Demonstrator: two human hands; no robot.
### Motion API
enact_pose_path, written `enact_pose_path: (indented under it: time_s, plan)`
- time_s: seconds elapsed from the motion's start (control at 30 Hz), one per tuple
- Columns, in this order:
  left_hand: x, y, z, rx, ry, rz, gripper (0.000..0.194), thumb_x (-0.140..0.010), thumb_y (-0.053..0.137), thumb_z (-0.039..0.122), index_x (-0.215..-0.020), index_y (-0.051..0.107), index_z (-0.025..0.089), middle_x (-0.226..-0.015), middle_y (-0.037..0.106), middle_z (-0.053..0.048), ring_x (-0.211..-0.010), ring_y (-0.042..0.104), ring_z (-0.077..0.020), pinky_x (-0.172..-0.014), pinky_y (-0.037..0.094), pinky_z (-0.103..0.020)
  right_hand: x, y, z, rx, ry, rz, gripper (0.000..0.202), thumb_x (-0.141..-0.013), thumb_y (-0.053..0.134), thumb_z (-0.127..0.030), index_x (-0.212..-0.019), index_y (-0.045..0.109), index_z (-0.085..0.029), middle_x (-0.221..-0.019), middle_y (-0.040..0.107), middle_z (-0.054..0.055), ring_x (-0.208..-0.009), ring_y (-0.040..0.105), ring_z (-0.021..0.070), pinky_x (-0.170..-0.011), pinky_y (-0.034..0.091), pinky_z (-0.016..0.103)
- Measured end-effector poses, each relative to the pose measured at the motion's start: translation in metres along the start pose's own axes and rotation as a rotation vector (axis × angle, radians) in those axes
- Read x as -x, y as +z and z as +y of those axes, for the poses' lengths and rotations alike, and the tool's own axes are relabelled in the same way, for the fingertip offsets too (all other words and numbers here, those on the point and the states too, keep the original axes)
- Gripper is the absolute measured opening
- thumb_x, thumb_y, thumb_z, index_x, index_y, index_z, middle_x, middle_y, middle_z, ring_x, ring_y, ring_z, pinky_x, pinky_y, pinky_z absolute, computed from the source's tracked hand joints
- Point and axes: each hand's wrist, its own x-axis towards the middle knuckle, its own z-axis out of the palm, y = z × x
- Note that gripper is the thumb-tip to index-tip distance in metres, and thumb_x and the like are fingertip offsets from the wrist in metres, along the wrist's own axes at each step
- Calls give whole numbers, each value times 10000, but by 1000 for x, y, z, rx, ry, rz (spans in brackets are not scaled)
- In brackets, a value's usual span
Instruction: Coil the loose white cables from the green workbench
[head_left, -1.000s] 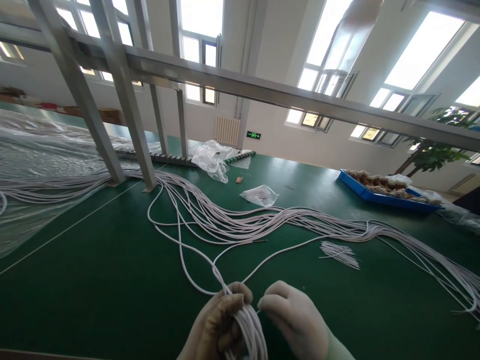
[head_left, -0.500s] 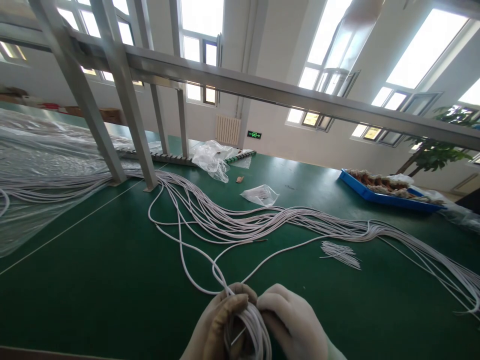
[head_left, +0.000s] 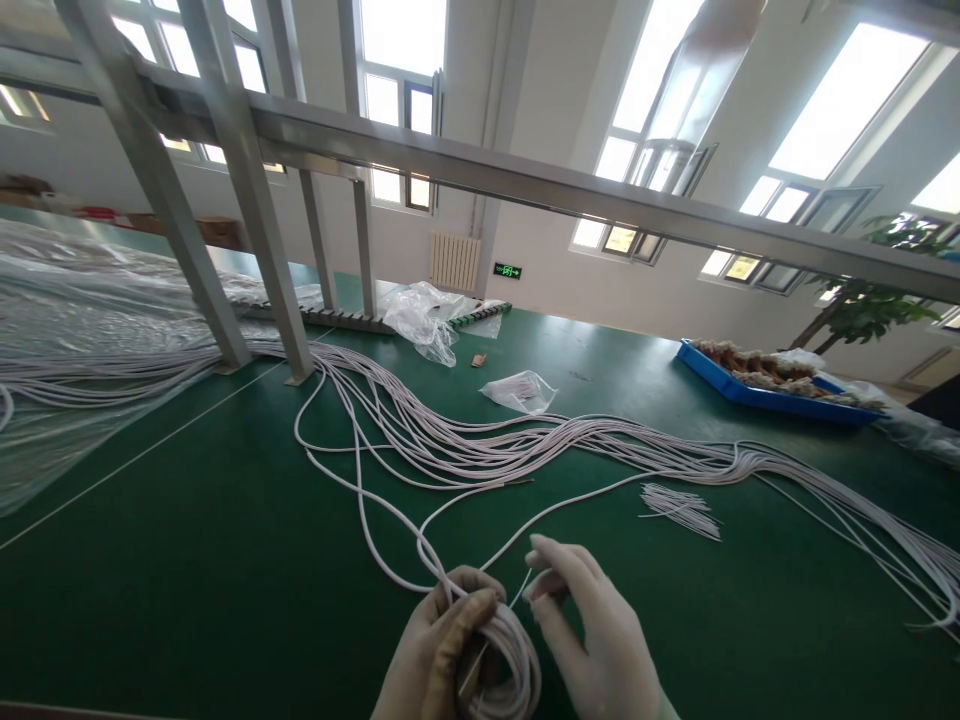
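My gloved left hand [head_left: 454, 640] is wrapped round a coil of white cable [head_left: 517, 650] at the bottom centre. A thin white tie [head_left: 522, 588] sticks up from the coil towards my gloved right hand [head_left: 592, 630]. That hand is just right of the coil, thumb and fingers apart, with nothing visible between them. Cable strands run from the coil up to a long bundle of white cables [head_left: 480, 450] lying across the green table [head_left: 225, 560].
A pile of short white ties [head_left: 681, 510] lies at the right, and a clear bag [head_left: 521, 390] behind the bundle. A blue tray [head_left: 780, 398] stands at the back right. Metal posts [head_left: 259, 200] rise at the left beside plastic sheeting [head_left: 97, 300].
My right hand has drawn slightly up and away from the coil, and its fingers have opened. The thin tie now shows between the hands. My left hand still holds the coil.
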Motion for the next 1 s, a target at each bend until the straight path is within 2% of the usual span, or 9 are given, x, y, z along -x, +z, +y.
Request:
enact_pose_path:
  time_s: [0.1, 0.2, 0.27, 0.4, 0.53, 0.63, 0.73, 0.87, 1.0]
  plan:
    - [-13, -7, -9, 45, -28, -7, 219, -758, 838, 408, -787, 755, 208, -713, 720, -55, -636, 667, -216, -635, 523, -314, 8, 7, -16, -3, 224, 47, 594, -800, 789, -293, -1362, 596, -317, -1092, 738, 58, -969, 723, 321, -851, 626, 504]
    - [-16, -5, -14, 100, -8, -5, 267, -744, 857, 423, -867, 746, 213, -787, 739, -49, -737, 702, -246, -712, 558, -350, 15, 21, -28, 17, 326, 2, 763, -609, 933, -286, -1316, 646, -318, -1124, 742, 72, -1013, 712, 379, -855, 617, 548]
    - [-12, -2, -14, 101, -10, 2, 282, -753, 852, 430, -891, 729, 217, -811, 734, -45, -767, 704, -248, -732, 561, -356, 17, 31, -31, -8, 339, -12, 724, -628, 912, -257, -1297, 647, -337, -1182, 725, 57, -1056, 706, 367, -873, 623, 528]
    - [-10, -3, -14, 71, -33, -58, 288, -799, 807, 457, -932, 705, 224, -847, 732, -38, -803, 708, -250, -724, 559, -353, 18, 40, -23, 44, 206, 11, 668, -697, 822, -158, -1299, 621, -366, -1278, 695, 27, -1098, 707, 337, -834, 662, 470]
    - [-14, -9, -18, 112, -9, -108, 264, -792, 829, 446, -925, 725, 242, -738, 695, 10, -707, 682, -189, -676, 552, -283, 19, 39, -7, 255, -121, 65, 587, -827, 739, -202, -1382, 601, -335, -1346, 687, 66, -1156, 690, 345, -874, 663, 464]
    - [-16, -10, -21, 157, -10, -157, 203, -799, 829, 414, -870, 738, 247, -723, 685, 11, -668, 660, -173, -614, 529, -258, 17, 33, -2, 287, -317, 86, 448, -990, 566, -245, -1434, 577, -305, -1299, 713, 81, -1112, 705, 280, -880, 655, 397]
    - [-15, -9, -22, 140, -2, -170, 239, -751, 868, 432, -826, 741, 243, -739, 669, 13, -685, 635, -155, -641, 517, -239, 12, 23, -5, 244, -432, 128, 369, -1004, 561, -215, -1356, 629, -305, -1198, 757, 53, -1042, 706, 245, -857, 636, 366]
    - [-13, -8, -23, 52, -5, -135, 285, -721, 890, 446, -858, 761, 231, -700, 639, 20, -634, 567, -128, -629, 486, -227, 7, 15, -12, 200, -432, 168, 282, -941, 662, -170, -1169, 728, -322, -1010, 800, 0, -900, 704, 221, -788, 611, 333]
    - [-13, -8, -24, 49, -56, -69, 332, -688, 905, 464, -873, 760, 230, -745, 672, 7, -684, 600, -148, -684, 523, -251, 7, 14, -17, 92, -245, 151, 248, -917, 660, -179, -1071, 787, -327, -918, 796, -3, -826, 688, 214, -728, 596, 316]
